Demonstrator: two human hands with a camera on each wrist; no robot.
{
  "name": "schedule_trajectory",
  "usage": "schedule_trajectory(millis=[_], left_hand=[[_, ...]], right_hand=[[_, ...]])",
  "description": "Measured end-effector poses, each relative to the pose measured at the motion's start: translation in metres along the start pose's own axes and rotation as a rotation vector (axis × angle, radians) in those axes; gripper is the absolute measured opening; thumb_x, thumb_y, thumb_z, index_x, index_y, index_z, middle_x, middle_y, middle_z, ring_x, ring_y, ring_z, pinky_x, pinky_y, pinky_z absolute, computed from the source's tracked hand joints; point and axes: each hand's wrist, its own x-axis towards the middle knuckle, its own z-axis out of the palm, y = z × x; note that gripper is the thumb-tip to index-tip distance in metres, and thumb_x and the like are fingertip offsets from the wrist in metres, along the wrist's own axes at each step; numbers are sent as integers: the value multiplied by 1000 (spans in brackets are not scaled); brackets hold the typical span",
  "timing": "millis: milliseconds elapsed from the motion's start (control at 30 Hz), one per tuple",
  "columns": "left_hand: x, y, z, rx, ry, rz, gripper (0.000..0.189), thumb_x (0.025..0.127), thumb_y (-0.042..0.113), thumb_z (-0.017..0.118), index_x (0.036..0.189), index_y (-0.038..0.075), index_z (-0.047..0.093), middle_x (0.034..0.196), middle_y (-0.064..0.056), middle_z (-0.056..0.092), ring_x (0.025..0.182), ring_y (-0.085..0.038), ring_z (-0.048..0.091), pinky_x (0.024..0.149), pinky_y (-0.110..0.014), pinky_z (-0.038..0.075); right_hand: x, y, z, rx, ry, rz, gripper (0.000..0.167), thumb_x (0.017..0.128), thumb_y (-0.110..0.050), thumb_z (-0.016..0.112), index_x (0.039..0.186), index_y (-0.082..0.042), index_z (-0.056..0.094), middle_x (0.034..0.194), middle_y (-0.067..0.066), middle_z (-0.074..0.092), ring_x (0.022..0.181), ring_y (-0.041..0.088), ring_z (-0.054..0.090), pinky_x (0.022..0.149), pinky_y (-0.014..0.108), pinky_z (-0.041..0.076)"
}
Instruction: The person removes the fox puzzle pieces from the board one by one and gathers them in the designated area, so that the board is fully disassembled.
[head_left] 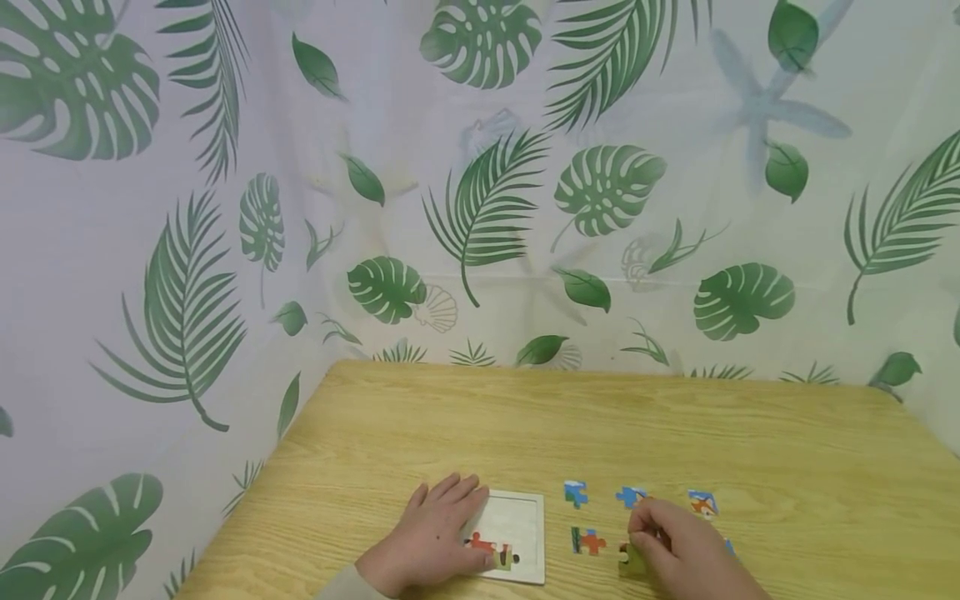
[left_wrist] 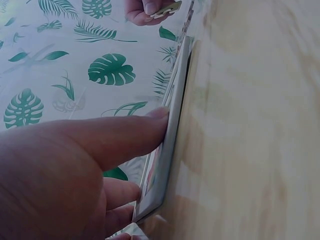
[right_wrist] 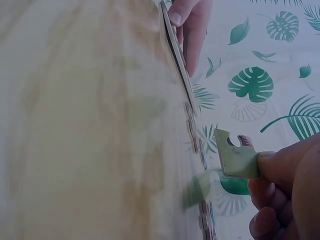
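My left hand [head_left: 435, 533] rests on the left side of a white puzzle tray [head_left: 532, 525], fingers spread and straight, thumb near its lower edge. Inside that tray, red and yellow-green puzzle pieces [head_left: 482, 543] lie along the bottom, partly covered by the hand. To the right, my right hand [head_left: 690, 554] pinches a puzzle piece [right_wrist: 240, 162] between thumb and fingers. The right wrist view shows this pale green piece with a round notch, raised off the table.
Several loose puzzle pieces lie right of the tray: a blue-green one [head_left: 575, 493], a blue one [head_left: 628, 497], one with an orange figure [head_left: 703, 502] and a red one [head_left: 591, 542]. A leaf-patterned curtain [head_left: 510, 317] borders the wooden table [head_left: 600, 425].
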Motion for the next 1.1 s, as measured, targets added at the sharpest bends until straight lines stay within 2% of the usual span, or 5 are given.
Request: schedule_trajectory(millis=[167, 433, 633, 1100], left_hand=[[0, 0, 0, -4, -2, 6, 87, 86, 61, 69, 156, 17, 43, 162, -5, 34, 150, -33, 24, 112, -70, 16], [1, -1, 1, -13, -8, 6, 88, 86, 62, 69, 156, 17, 42, 162, -4, 34, 150, -32, 23, 113, -69, 15], [0, -3, 3, -20, 3, 12, 88, 85, 63, 68, 156, 17, 42, 162, -4, 34, 151, -32, 23, 112, -70, 14], [0, -2, 2, -13, 3, 8, 88, 85, 63, 69, 156, 18, 43, 162, -3, 34, 150, -32, 23, 113, -69, 14]], right_hand=[[-6, 8, -9, -48, 12, 13, 7, 102, -16, 62, 96, -13, 59, 78, -6, 53, 65, 5, 46, 58, 27, 40], [-12, 19, -22, -67, -41, -9, 10, 102, -21, 63, 97, -12, 60, 77, -9, 53, 64, 3, 47, 58, 26, 40], [-16, 27, -32, -72, -85, 52, 10, 102, -19, 62, 99, -10, 59, 80, -4, 55, 66, 4, 47, 59, 27, 40], [-26, 45, -57, -45, -157, 125, 11, 103, -18, 59, 98, -8, 59, 77, -2, 54, 63, 7, 48, 58, 28, 39]])
